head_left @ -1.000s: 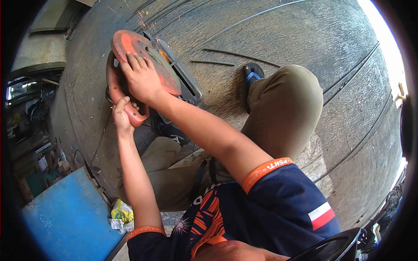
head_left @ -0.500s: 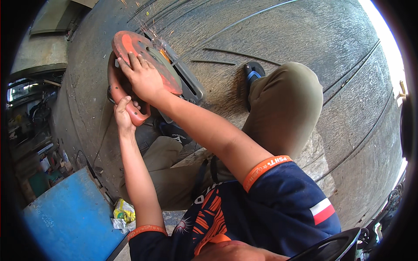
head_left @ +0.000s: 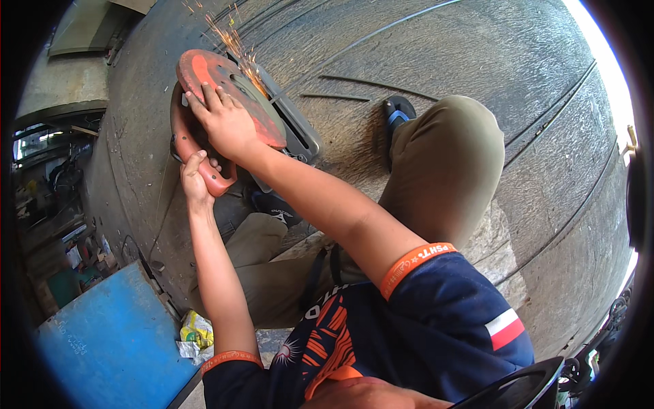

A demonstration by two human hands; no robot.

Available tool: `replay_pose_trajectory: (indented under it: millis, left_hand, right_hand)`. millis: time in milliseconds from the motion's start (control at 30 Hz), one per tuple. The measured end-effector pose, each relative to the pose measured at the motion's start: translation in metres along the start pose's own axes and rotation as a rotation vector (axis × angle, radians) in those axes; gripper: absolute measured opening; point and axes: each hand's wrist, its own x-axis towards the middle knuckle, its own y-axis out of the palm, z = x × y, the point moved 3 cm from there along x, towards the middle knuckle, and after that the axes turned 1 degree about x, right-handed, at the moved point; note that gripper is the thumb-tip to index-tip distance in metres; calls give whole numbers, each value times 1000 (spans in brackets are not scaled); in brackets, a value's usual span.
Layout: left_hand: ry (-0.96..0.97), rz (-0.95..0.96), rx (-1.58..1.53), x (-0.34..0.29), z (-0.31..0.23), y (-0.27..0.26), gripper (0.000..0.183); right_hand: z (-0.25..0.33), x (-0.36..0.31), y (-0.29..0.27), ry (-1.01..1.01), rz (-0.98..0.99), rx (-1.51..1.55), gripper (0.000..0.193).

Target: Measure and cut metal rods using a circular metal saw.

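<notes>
A red cut-off saw (head_left: pixel 194 65) with a round blade guard stands on a grey metal base (head_left: pixel 305 140) at the upper left. My left hand (head_left: pixel 196 178) is wrapped round the saw's red loop handle (head_left: pixel 216 183), with the trigger area hidden under the fingers. My right hand (head_left: pixel 228 126) lies flat on the guard, fingers stretched out and apart. Orange sparks (head_left: pixel 238 49) spray up and away from the far side of the guard. A thin metal rod (head_left: pixel 289 88) meets the saw at the blade; the cut itself is hidden.
Two short rods (head_left: pixel 334 97) lie on the dark floor right of the saw, near my sandalled foot (head_left: pixel 397 112). Long thin rods (head_left: pixel 545 126) run along the floor at the right. A blue panel (head_left: pixel 116 341) and a crumpled yellow packet (head_left: pixel 196 330) are at the lower left.
The spark stream has grown brighter and longer. Both hands and the saw stay almost in the same place.
</notes>
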Motion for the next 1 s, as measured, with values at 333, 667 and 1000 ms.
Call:
replay_pose_trajectory:
  millis: [333, 667, 1000]
  left_hand:
    - [15, 23, -6, 0, -1, 3, 24]
    - [30, -12, -63, 0, -1, 5, 19]
    - [3, 18, -15, 3, 3, 0, 26]
  right_hand:
    - [-1, -1, -1, -9, -21, 1, 52]
    - [-2, -2, -1, 2, -17, 30, 52]
    - [-2, -2, -3, -4, -6, 22, 53]
